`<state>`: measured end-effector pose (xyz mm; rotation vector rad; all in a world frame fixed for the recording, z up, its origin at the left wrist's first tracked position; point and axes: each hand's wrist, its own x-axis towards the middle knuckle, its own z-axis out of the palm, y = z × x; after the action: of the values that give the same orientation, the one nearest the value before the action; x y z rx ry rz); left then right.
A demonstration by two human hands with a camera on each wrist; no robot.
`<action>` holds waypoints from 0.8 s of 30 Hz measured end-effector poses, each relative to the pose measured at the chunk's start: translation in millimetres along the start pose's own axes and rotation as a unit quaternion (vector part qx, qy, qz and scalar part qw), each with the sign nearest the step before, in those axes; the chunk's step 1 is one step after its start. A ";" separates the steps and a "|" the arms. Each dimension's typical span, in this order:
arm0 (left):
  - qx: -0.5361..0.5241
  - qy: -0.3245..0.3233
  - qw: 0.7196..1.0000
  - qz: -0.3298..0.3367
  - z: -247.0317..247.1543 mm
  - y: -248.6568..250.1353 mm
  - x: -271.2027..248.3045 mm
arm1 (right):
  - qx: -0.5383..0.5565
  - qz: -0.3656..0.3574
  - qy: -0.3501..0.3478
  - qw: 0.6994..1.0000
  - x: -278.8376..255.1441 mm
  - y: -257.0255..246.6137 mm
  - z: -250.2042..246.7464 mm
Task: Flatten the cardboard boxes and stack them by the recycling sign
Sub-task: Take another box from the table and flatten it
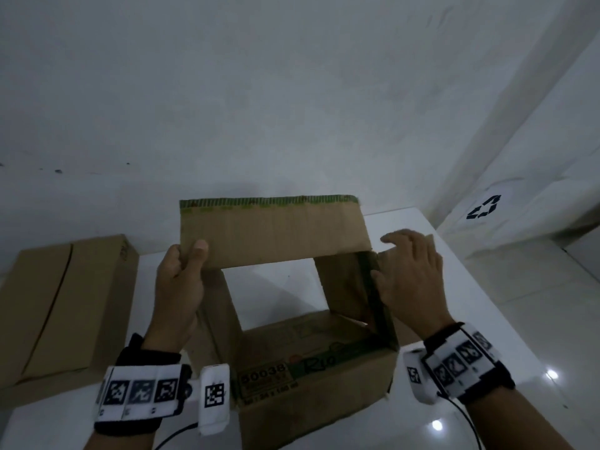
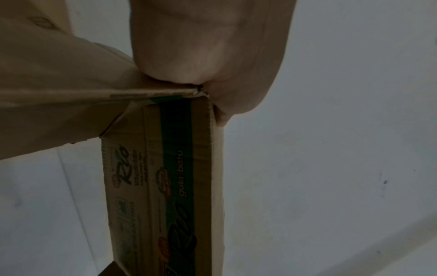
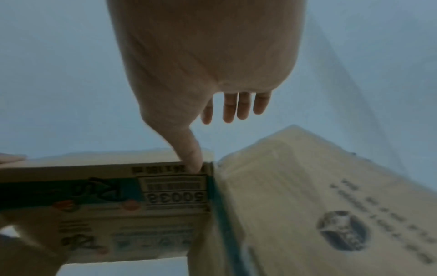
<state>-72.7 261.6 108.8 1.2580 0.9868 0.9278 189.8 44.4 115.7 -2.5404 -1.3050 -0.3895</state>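
Observation:
An open brown cardboard box [image 1: 311, 375] with green print stands on the white surface [image 1: 402, 222], open at top and bottom so the surface shows through it. My left hand [image 1: 181, 280] grips the lower left corner of its raised far flap [image 1: 272, 232], thumb on the inner face; the left wrist view shows the palm [image 2: 203, 56] clamped on that printed corner [image 2: 179, 149]. My right hand [image 1: 409, 274] lies with straight fingers over the box's right wall, thumb [image 3: 191, 158] touching the box edge [image 3: 118, 186]. A black recycling sign [image 1: 483, 207] hangs on the right wall.
A second, closed cardboard box [image 1: 61, 306] lies to the left on the same white surface. A white wall rises right behind the boxes. A glossy tiled floor [image 1: 532, 319] spreads to the right below the sign.

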 end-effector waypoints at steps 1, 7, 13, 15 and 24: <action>-0.009 0.004 1.000 -0.007 -2.2 -0.5 0.1 | -0.013 0.005 -0.020 1.000 1.4 10.3 4.6; -0.048 -0.003 0.999 -0.021 17.7 -3.8 -8.6 | -0.164 -0.018 -0.155 0.974 32.1 55.7 3.0; 0.035 -0.041 0.998 0.045 57.3 2.6 -3.7 | -0.182 -0.033 -0.082 0.979 88.1 74.5 -53.8; 0.049 -0.052 0.996 0.051 60.9 1.5 -0.2 | -0.157 -0.038 -0.067 0.985 100.3 72.1 -69.1; 0.095 -0.031 0.995 -0.028 -13.4 -74.2 -12.3 | 0.054 -0.022 -0.180 0.982 58.9 45.2 23.1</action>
<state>-87.8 247.6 35.3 1.4017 1.0754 0.7601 262.6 71.1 110.0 -2.5720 -1.4584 0.1393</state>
